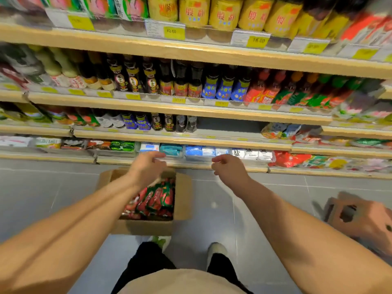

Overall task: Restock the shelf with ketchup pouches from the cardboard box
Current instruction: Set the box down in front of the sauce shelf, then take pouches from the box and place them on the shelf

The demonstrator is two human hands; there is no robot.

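Since the ketchup pouches (156,200) look soft and slippery, we would pinch top seams; our left hand (146,166) and right hand (228,165), at twelve o'clock above the cardboard box (182,200), seem empty, fingers loosely apart.

Both bare arms stretched forward above the cardboard box (148,227), left hand (146,166) and right hand (228,165) empty (fingers loosely curled), well apart.

We're in a grocery shop aisle: wooden shelves (191,50) run in tiers, packed with sauce bottles (135,77) and yellow-labelled jars (194,12), yellow price tags (174,31) clipped along their front edges, grey tiled floor (42,187) below.
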